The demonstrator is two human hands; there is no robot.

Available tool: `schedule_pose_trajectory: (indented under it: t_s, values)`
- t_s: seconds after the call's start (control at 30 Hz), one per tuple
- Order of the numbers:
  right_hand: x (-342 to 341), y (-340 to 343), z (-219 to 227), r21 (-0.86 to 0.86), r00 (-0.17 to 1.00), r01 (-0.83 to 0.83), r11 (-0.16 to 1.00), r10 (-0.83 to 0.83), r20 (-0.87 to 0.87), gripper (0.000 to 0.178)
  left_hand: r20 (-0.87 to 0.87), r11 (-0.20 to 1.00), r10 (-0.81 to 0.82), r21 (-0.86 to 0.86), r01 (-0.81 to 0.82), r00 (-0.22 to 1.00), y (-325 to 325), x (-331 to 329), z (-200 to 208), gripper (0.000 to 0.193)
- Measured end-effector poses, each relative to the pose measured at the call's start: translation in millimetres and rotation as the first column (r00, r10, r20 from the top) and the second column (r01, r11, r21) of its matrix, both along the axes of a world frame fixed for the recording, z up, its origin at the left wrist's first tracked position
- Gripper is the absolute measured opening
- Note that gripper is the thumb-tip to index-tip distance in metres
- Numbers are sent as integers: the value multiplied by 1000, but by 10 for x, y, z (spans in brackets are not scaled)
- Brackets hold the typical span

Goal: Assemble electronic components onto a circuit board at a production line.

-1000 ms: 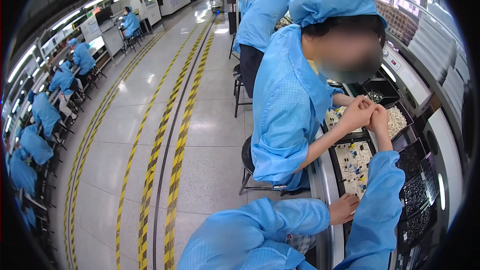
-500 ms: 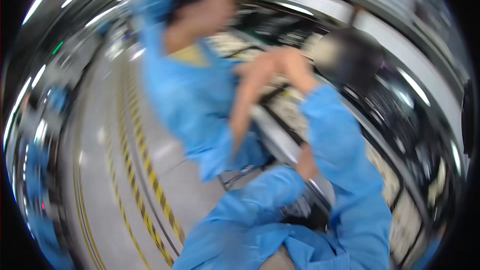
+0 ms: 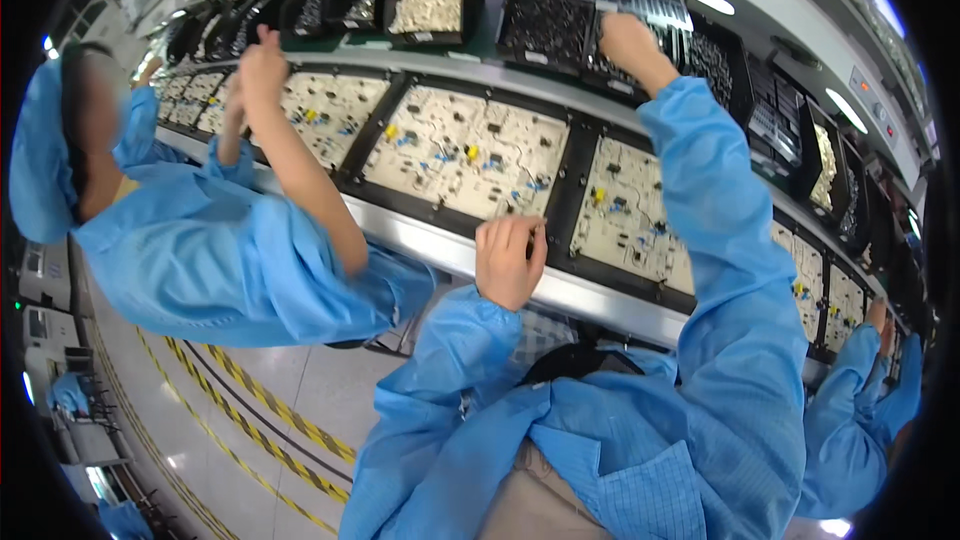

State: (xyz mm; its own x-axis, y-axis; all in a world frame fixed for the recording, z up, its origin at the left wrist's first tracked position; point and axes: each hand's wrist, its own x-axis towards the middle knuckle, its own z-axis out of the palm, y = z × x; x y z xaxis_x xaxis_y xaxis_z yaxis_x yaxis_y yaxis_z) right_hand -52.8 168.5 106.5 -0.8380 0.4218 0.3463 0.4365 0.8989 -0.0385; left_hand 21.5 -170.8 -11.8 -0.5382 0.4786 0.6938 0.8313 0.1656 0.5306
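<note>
- The left hand [image 3: 510, 262] is resting at the near edge of the middle board [image 3: 450, 145], fingers curled and tips close together; whether they are gripping anything, I cannot tell.
- The right hand [image 3: 632, 46] is hanging over a bin [image 3: 619, 87] on the far side; its fingertips are not showing clearly, so I cannot tell if they are closing on a part.
- The middle board is lying just beyond the left hand, its long axis running along the line.
- The right board [image 3: 622, 215] is lying between left hand and bin, the right sleeve [image 3: 715, 170] partly covering it.
- The left hand is sitting nearer both boards.
</note>
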Motion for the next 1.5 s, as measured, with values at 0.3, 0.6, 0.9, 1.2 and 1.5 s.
schedule_pose_trajectory:
  t_s: [0.3,0.6,0.9,1.2,1.5]
  values:
    - [299,555,-535,126,984,-177,976,175,22,11,16,995,-85,-54,86,996,-9,-37,-38,15]
    - [576,689,-503,332,979,-99,938,152,-139,13,23,987,-139,-73,141,990,31,6,-53,13]
    - [1887,-277,-99,-336,885,-285,898,113,-451,10,79,870,-489,-30,492,869,767,-633,803,9]
    - [2581,-808,-765,-765,884,-256,591,-176,-432,22,-375,831,-405,-532,165,834,3228,-1331,644,17]
    - [2543,-758,-716,-922,926,-292,255,-164,-339,19,-395,857,-283,-513,45,874,3742,-1487,543,23]
